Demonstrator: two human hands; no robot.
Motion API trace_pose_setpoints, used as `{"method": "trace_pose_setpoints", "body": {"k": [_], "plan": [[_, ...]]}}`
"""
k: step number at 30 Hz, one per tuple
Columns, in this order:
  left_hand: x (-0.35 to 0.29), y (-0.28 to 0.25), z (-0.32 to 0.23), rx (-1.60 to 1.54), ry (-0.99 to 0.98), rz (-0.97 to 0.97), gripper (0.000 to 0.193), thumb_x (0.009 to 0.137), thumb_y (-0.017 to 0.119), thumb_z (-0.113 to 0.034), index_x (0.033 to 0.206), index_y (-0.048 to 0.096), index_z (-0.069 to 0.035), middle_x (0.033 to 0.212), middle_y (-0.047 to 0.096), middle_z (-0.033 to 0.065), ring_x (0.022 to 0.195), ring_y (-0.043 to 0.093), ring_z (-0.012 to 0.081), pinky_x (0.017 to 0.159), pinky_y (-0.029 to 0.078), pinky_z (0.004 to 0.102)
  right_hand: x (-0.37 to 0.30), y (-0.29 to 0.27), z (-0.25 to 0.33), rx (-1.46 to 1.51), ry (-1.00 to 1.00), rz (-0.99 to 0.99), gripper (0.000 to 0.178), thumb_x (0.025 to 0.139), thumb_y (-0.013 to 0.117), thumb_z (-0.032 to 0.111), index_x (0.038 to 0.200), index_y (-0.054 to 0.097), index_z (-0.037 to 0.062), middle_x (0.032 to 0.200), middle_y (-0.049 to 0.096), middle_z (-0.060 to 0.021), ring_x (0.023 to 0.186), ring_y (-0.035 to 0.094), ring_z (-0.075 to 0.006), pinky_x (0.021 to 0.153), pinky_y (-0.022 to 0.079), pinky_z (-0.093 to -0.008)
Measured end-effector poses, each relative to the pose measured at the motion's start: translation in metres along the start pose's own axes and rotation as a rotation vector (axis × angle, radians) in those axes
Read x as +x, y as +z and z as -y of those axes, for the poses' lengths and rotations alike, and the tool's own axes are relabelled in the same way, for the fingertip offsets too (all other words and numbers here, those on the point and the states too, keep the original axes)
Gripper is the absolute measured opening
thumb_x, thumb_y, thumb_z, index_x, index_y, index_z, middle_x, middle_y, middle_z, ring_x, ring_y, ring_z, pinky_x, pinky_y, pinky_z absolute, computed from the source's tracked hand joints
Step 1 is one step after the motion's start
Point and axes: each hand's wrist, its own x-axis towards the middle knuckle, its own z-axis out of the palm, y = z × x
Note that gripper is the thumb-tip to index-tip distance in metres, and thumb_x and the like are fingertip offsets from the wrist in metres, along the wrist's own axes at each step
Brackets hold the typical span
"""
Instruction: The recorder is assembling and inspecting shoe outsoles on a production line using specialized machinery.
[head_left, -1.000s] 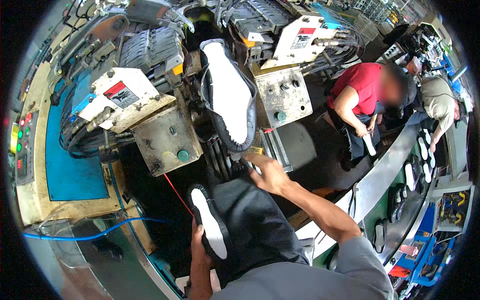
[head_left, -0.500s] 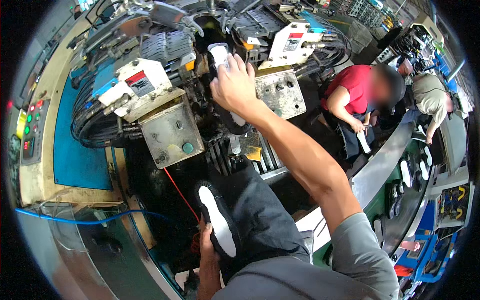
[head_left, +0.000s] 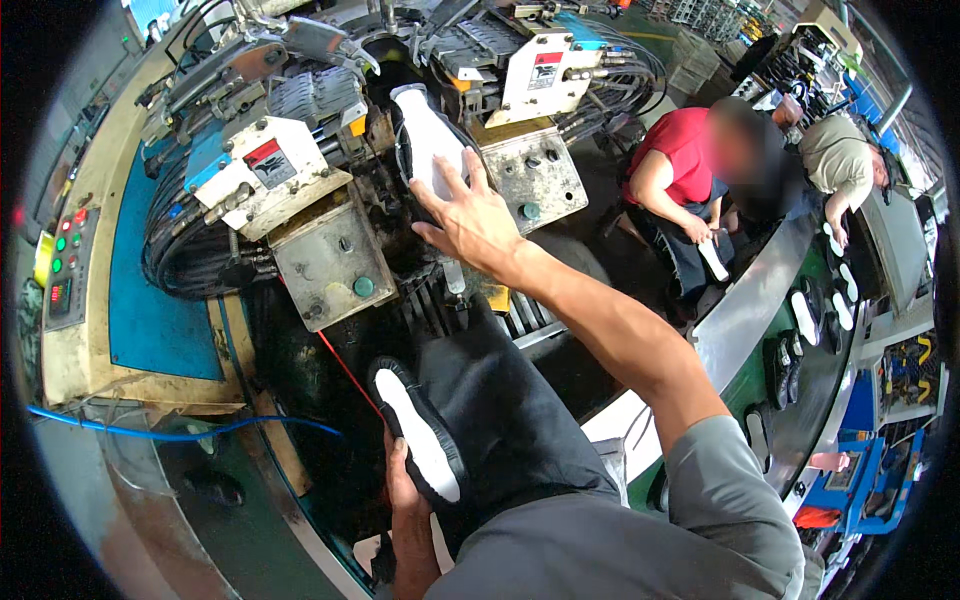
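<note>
Landmark: a press [head_left: 400, 170], large and cable-wrapped, is taken as reference for every place below.
Mounted shoe [head_left: 428, 140]: a white-soled shoe is seen sole-up in the middle gap of the press, between its two grey clamp blocks.
Right hand [head_left: 470, 215]: it is stretched out to the front of the press, fingers spread and flat, fingertips laid on the lower end of the mounted shoe's sole; nothing is clasped.
Right arm: bare from wrist to a grey sleeve, it is drawn from the lower right up to the press.
Held shoe [head_left: 420, 435]: a second shoe (black upper, white sole) is kept well below the press, sole upward, against a dark trouser leg.
Left hand [head_left: 400, 480]: it is closed around the heel end of the held shoe from below, fingers wrapped on its black edge.
Left box [head_left: 330, 262]: a grey control box with a green button is fixed on the press's lower left.
Right box [head_left: 530, 180]: a like box is set on the press's lower right, just beside the right hand.
Panel [head_left: 62, 270]: a strip of green and red lamps is mounted far left of the press.
Hose [head_left: 180, 432]: a blue hose is laid below and left of the press.
Co-workers: a person in red [head_left: 690, 165] is seated right of the press by a curved conveyor [head_left: 770, 300]; another in beige [head_left: 840, 165] is seen farther right.
</note>
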Motion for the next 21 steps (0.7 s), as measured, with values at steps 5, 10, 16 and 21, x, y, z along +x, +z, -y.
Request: {"method": "trace_pose_setpoints", "body": {"k": [5, 10, 16, 21], "plan": [[0.009, 0.018, 0.001, 0.001, -0.049, 0.001, 0.060, 0.112, 0.056, -0.036, 0.165, 0.046, -0.011, 0.143, 0.066, 0.0098, 0.128, 0.065, 0.0282, 0.110, 0.052, 0.0438, 0.003, -0.001, 0.002, 0.063, -0.003, -0.024, 0.066, 0.099, 0.076, 0.049, 0.156, 0.058, 0.0208, 0.163, 0.046, -0.0258, 0.146, 0.037, -0.0667, 0.121, 0.044, -0.0669], [0.031, 0.043, 0.002, 0.149, -0.124, 0.110, 0.077, 0.109, 0.053, -0.032, 0.177, 0.024, -0.012, 0.172, 0.042, 0.0167, 0.153, 0.046, 0.0343, 0.128, 0.037, 0.0471, 0.059, 0.005, -0.014, 0.131, 0.019, -0.015, 0.065, 0.099, 0.076, 0.047, 0.156, 0.059, 0.0205, 0.162, 0.046, -0.0270, 0.144, 0.038, -0.0687, 0.117, 0.048, -0.0696], [0.069, 0.078, 0.020, 0.244, -0.197, 0.165, 0.083, 0.102, 0.062, -0.032, 0.175, 0.031, -0.009, 0.172, 0.044, 0.0138, 0.153, 0.046, 0.0313, 0.128, 0.035, 0.0443, 0.131, 0.030, -0.047, 0.171, -0.010, -0.041, 0.058, 0.097, 0.077, 0.042, 0.148, 0.063, 0.0182, 0.157, 0.048, -0.0287, 0.146, 0.036, -0.0724, 0.098, 0.063, -0.0677], [0.101, 0.105, 0.022, 0.254, -0.302, 0.216, 0.087, 0.105, 0.064, -0.031, 0.179, 0.022, -0.010, 0.178, 0.033, 0.0159, 0.158, 0.040, 0.0329, 0.131, 0.030, 0.0426, 0.148, 0.011, -0.050, 0.189, 0.039, -0.015, 0.061, 0.099, 0.075, 0.043, 0.155, 0.061, 0.0228, 0.161, 0.051, -0.0250, 0.149, 0.038, -0.0648, 0.108, 0.058, -0.0683]]}}
